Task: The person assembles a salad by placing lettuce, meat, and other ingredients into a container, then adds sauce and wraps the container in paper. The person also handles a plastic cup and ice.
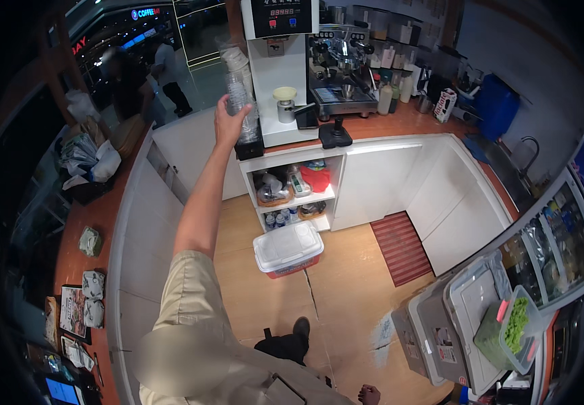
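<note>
My left arm stretches forward to a tall stack of clear plastic cups (238, 86) in a black holder (249, 146) at the counter's edge. My left hand (228, 125) is closed round the lower part of the stack, with thumb and fingers on either side. Right beside it rises a white dispensing machine (280, 67) with a red-lit display. A metal cup with a pale yellow top (285, 102) stands on that machine's base. Low at the bottom edge hangs my right hand (369, 395), its fingers curled and nothing visible in them.
An espresso machine (342, 84) and a tamper on a black stand (336, 133) are on the counter. A lidded cooler box (288, 246) sits on the floor before open shelves. Grey bins (440, 324) and a tub of greens (501, 337) are at right. People stand beyond the left counter.
</note>
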`<state>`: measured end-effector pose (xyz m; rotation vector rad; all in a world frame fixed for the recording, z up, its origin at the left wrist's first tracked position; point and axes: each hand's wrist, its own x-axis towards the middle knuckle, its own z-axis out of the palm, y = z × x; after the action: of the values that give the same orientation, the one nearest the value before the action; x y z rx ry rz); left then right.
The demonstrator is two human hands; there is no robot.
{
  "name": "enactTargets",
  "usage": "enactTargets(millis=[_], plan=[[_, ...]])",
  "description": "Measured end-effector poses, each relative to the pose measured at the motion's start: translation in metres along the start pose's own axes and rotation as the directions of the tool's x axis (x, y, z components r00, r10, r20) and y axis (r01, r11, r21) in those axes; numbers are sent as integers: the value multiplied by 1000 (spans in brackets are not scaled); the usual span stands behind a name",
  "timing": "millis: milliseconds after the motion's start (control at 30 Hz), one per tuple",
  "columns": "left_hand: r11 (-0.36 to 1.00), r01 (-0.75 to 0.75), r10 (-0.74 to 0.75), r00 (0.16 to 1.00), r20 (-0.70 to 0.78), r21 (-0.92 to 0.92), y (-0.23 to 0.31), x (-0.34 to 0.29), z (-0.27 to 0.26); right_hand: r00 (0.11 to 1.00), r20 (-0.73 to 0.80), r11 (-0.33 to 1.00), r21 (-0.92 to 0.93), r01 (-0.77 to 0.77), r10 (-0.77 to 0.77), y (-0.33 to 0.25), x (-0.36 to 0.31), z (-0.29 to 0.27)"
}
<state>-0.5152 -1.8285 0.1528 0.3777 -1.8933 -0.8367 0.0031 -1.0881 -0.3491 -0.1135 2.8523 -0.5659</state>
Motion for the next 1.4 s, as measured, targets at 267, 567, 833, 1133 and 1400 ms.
enactTargets(millis=[267,567,833,1133,1400], plan=[[962,270,-273,957,101,35,-52,162,60,947,190,769,553,-322,260,-126,208,-120],[782,-253,206,968,-146,-569,27,238,-31,934,326,928,282,-244,146,-180,343,-145],[623,-225,-234,860,-454,-749,-97,-105,-91,507,831,664,514,-543,-229,-297,544,-39],[-5,356,-994,100,43,-935,-252,-591,4,273,938,-218,318,-923,212,-423,655,287],[-124,321,-992,-39,117,-939,-317,-710,33,556,553,242,810,-535,-620,-460,667,259]])
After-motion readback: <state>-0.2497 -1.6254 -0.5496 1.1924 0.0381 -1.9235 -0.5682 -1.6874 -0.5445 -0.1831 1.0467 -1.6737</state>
